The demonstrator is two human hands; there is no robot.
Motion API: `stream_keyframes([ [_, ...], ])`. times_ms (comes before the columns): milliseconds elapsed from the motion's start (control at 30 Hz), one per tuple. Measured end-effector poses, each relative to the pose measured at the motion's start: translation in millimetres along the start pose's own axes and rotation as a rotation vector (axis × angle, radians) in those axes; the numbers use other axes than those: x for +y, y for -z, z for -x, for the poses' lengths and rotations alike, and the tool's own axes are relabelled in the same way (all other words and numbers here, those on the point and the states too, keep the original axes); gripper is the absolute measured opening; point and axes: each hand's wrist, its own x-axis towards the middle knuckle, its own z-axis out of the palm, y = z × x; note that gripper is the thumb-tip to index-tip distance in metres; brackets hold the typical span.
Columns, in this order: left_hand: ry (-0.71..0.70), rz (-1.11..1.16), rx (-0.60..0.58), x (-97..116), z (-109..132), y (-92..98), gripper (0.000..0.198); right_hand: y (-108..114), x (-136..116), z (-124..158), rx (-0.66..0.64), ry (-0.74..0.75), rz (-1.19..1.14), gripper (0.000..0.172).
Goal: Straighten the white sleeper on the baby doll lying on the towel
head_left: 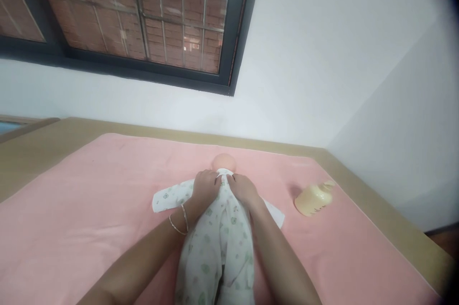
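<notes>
A doll with a bald, skin-toned head (224, 162) lies on a pink mat (118, 185). White clothing (202, 252) with a green print covers its body, and its sleeves spread out to both sides. My left hand (207, 185), with a thin bracelet on the wrist, is closed on the clothing just below the doll's neck. On the other side of the collar, my right hand (244, 188) grips the clothing too, its fingers bent inward. The fingertips of both hands are partly hidden by the fabric.
A yellowish bottle (313, 199) lies tilted on the mat to the right. Around the mat shows the tan table edge (344, 176). Behind stand a white wall (287, 56) and a dark-framed window (229, 47) with bars.
</notes>
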Motion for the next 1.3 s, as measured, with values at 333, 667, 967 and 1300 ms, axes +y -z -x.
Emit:
stream_keyframes([
  [333,0.113,0.039,-0.161,-3,-4,3.0,0.044,-10,-8,7,0.113,0.030,0.072,0.063],
  [667,0.204,0.102,-0.246,0,-5,4.0,0.051,-20,13,-18,-0.011,-0.112,-0.087,0.072],
  [967,0.205,0.139,-0.173,-7,-7,-4.5,0.047,-27,15,-21,0.056,-0.118,-0.087,0.069],
  [1300,0.222,0.161,-0.180,-7,-7,-3.9,0.046,-28,16,-21,0.055,-0.117,-0.079,0.071],
])
